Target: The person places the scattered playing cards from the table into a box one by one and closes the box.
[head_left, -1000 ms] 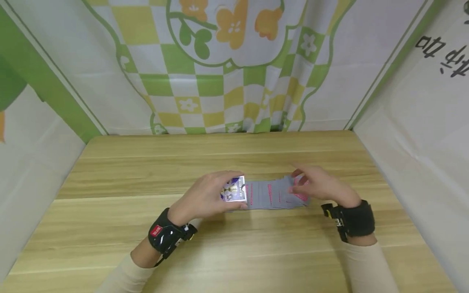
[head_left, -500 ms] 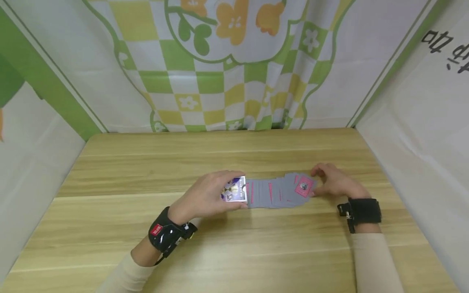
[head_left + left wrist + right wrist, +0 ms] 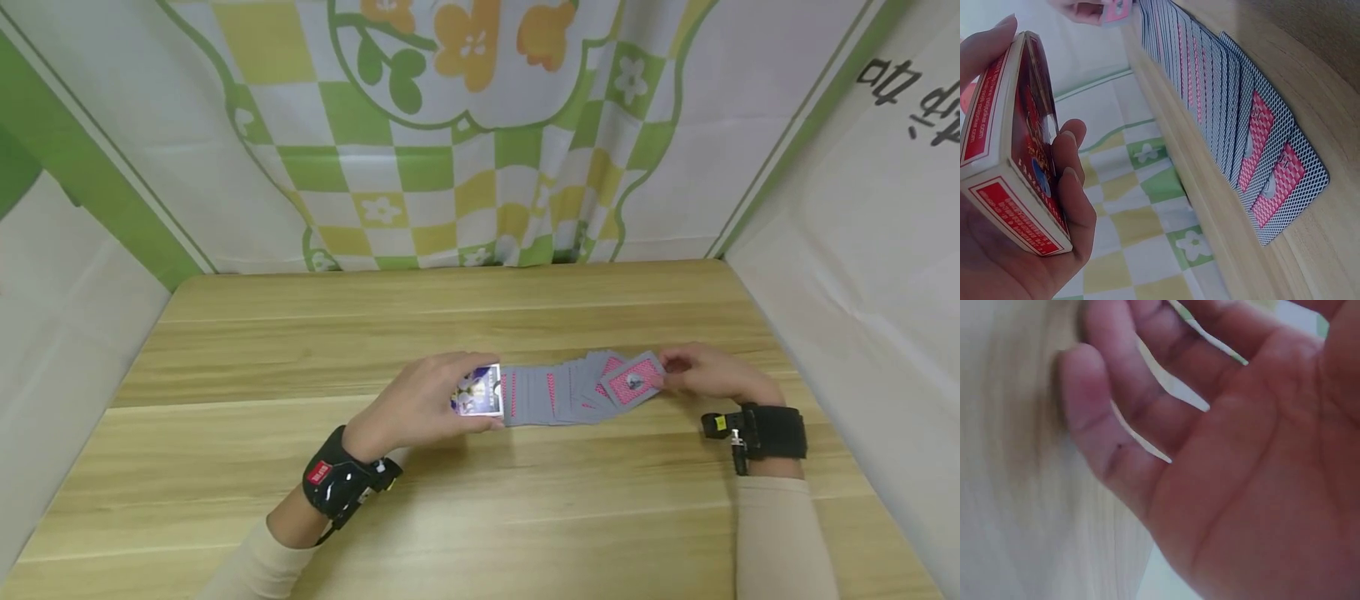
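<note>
Though long, card row (image 3: 540, 396) inside table edges (image 3: 300, 285).

Box (image 3: 476, 393) looks glossy; cards (image 3: 534, 396), smooth; tabletop (image 3: 525, 517), wood; curtain (image 3: 426, 204), cloth.

Pale wood-grain table (image 3: 525, 517), darker streaks; on it, an overlapping row of playing cards (image 3: 534, 398), backs up

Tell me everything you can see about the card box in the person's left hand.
The card box is a flat rectangular carton, apparently cardboard. One broad face carries a purple and gold picture, with a notch at its right end in the head view. The other shows a dark red picture; the narrow sides are white with red printed panels. The left hand grips it between thumb and fingers, by the left end of the card row.
</note>
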{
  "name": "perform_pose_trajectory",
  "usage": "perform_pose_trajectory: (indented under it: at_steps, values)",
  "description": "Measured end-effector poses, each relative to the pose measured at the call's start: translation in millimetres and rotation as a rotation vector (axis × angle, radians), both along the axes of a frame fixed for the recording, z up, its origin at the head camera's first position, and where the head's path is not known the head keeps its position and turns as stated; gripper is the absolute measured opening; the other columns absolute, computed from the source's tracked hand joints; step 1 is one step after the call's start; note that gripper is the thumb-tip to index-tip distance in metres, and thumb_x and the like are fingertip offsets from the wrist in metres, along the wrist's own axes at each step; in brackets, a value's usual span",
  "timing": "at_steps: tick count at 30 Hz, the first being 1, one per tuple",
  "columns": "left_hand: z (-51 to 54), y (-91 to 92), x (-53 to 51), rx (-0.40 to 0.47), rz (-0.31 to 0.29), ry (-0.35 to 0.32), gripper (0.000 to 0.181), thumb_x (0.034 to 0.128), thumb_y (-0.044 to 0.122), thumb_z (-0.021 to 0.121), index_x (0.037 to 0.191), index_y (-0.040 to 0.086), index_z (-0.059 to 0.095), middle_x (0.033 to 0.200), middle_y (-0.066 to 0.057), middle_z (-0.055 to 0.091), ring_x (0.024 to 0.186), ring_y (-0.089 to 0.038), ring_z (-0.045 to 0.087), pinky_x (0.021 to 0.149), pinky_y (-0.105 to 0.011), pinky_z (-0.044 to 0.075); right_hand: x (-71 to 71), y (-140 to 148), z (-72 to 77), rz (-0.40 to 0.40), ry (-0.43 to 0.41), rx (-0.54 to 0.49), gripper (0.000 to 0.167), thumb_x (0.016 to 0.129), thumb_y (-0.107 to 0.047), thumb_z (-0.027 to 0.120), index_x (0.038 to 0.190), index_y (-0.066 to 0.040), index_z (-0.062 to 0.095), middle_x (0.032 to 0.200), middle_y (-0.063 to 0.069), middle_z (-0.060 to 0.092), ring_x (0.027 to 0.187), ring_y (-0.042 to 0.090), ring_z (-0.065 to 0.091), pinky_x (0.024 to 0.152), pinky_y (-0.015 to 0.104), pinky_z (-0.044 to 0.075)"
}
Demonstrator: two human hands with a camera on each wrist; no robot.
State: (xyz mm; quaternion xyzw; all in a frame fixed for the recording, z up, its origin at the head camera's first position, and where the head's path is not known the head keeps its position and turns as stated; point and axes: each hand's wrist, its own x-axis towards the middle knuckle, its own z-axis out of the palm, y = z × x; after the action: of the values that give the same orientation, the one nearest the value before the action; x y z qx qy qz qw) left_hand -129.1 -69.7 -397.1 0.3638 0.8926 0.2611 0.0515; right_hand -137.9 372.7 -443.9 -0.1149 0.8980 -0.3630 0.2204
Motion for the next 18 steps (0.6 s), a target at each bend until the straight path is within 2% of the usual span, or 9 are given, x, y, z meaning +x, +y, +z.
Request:
perform_pose_trajectory:
  at_steps: [5, 8, 11, 13, 18]
  values:
    - [-1.1, 0.2, -0.3, -0.002, -0.007, 0.006, 0.077, 0.0828, 0.051, 0.087, 0.146, 0.015, 0.06, 0.124, -0.001, 0.074, 0.094, -0.008, 0.064, 0.079, -0.027, 0.054, 3.2, 2.1, 10.6, -0.031, -0.097, -0.036, 0.024, 0.104, -0.018, 0.062, 0.121, -0.003, 0.071, 0.111, 0.008, 0.071, 0.095, 0.01, 0.061, 0.084, 0.028, 0.054]
    - [-2.0, 0.3, -0.5, -0.005, -0.008, 0.01, 0.077, 0.0826, 0.051, 0.087, 0.146, 0.015, 0.061, 0.125, -0.001, 0.074, 0.094, -0.008, 0.065, 0.08, -0.027, 0.054, 5.5, -7.1, 23.0, -0.047, -0.093, -0.059, 0.031, 0.108, -0.019, 0.054, 0.129, 0.0, 0.067, 0.116, 0.01, 0.072, 0.1, 0.01, 0.065, 0.092, 0.033, 0.056]
    - [-2.3, 0.6, -0.5, -0.004, -0.01, 0.009, 0.077, 0.0826, 0.052, 0.086, 0.146, 0.015, 0.061, 0.125, -0.001, 0.075, 0.094, -0.008, 0.065, 0.079, -0.027, 0.054, 9.0, -25.8, 38.3, -0.054, -0.052, -0.114, 0.031, 0.109, -0.019, 0.052, 0.13, -0.001, 0.066, 0.108, 0.011, 0.073, 0.099, 0.015, 0.067, 0.096, 0.039, 0.054]
    - [-2.4, 0.9, -0.7, -0.003, -0.01, 0.006, 0.077, 0.0827, 0.052, 0.086, 0.145, 0.015, 0.061, 0.124, -0.001, 0.075, 0.093, -0.008, 0.065, 0.078, -0.027, 0.054, 11.4, -42.9, 47.1, -0.047, -0.018, -0.16, 0.026, 0.109, -0.02, 0.053, 0.125, -0.005, 0.067, 0.098, 0.011, 0.072, 0.095, 0.019, 0.066, 0.094, 0.04, 0.052]
    - [-2.3, 0.7, -1.0, 0.001, -0.003, -0.004, 0.078, 0.0823, 0.054, 0.086, 0.145, 0.015, 0.061, 0.127, -0.002, 0.074, 0.096, -0.009, 0.066, 0.081, -0.028, 0.055, 13.3, -88.0, 55.6, -0.008, 0.015, -0.305, 0.017, 0.108, -0.019, 0.059, 0.113, -0.01, 0.071, 0.085, 0.015, 0.067, 0.082, 0.017, 0.063, 0.08, 0.032, 0.052]
